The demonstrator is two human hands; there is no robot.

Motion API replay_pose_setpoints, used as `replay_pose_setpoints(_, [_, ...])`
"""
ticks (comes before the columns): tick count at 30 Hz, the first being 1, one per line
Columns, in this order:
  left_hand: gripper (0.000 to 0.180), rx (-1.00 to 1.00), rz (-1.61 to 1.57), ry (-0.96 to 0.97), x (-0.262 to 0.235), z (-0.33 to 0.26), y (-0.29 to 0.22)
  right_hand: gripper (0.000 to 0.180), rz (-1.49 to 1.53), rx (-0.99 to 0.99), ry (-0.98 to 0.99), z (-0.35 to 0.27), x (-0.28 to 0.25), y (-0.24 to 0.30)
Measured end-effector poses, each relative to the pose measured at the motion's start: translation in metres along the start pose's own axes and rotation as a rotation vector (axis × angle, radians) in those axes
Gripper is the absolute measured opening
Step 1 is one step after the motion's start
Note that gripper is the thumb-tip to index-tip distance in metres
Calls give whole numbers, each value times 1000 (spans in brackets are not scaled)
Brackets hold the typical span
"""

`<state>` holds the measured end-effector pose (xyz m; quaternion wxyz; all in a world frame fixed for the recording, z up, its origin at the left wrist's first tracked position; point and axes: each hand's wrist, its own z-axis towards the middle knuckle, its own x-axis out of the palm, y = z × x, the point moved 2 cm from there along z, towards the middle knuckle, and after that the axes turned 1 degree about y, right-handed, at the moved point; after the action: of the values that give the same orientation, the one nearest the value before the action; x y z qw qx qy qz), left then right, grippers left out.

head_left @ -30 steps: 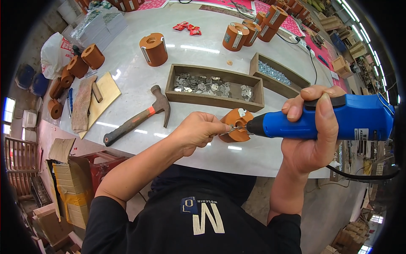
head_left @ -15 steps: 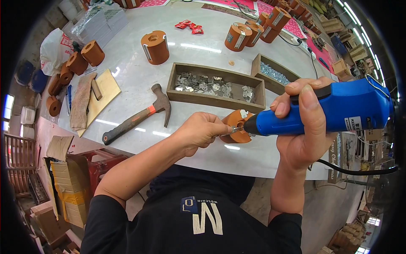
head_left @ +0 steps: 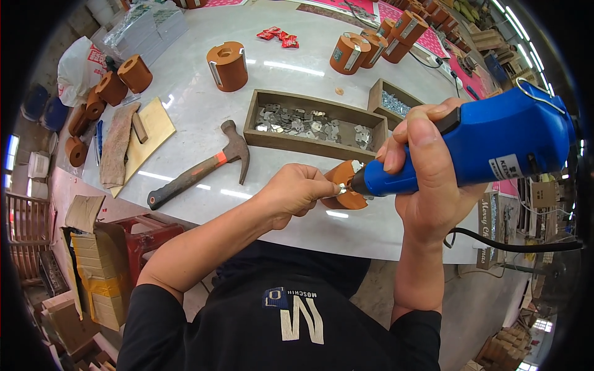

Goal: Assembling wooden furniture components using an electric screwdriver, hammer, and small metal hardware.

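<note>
My right hand (head_left: 427, 157) is wrapped round a blue electric screwdriver (head_left: 495, 139), its thumb along the body. The dark tip of the tool points down-left against a brown wooden cylinder (head_left: 346, 201) with notched edges, on the near part of the table. The tool's nose hides the exact point of contact. At the cylinder's left side, my left hand (head_left: 300, 193) is closed in a pinch on a small shiny metal piece (head_left: 341, 188) set against the wood. Just beyond stands a long wooden tray (head_left: 253, 123) with many small metal plates (head_left: 309, 123).
A claw hammer (head_left: 204, 170) lies left of my hands. Behind the tool is a second wooden box (head_left: 378, 99) of screws (head_left: 395, 104). More brown cylinders (head_left: 227, 67) stand farther back. A cloth (head_left: 119, 148) rests on a board. A black cable (head_left: 513, 247) trails at right.
The screwdriver's rear has tilted upward and toward me, its nose staying at the cylinder. My right hand has turned with it. My left hand keeps its pinch in place.
</note>
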<state>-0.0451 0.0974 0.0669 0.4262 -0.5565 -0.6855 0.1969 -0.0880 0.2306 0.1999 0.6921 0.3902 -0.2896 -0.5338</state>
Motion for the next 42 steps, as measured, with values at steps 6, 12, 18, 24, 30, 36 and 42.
replay_pose_setpoints(6, [26, 5, 1, -9, 0, 2, 3, 21, -26, -26, 4, 0, -2, -4])
replay_pose_setpoints(12, [26, -1, -17, 3, 0, 0, 1, 20, -42, -46, 19, 0, -2, -8])
replay_pose_setpoints(18, [26, 14, -34, 13, -1, 3, 4, 19, 7, 41, 13, 0, 1, -3])
replay_pose_setpoints(24, [24, 14, -35, 7, -3, 4, 7, 20, -71, -40, 75, 2, 5, -8])
replay_pose_setpoints(30, [23, -3, -20, 1, -4, 5, 8, 21, -7, 33, 61, -1, 10, -8])
replay_pose_setpoints(36, [19, 20, 16, 11, -5, 10, 9, 26, -14, -21, 167, 0, 7, -13])
replay_pose_setpoints(42, [53, 439, 504, -150, -11, -7, 15, 28, 370, -83, 62, 11, -39, -6])
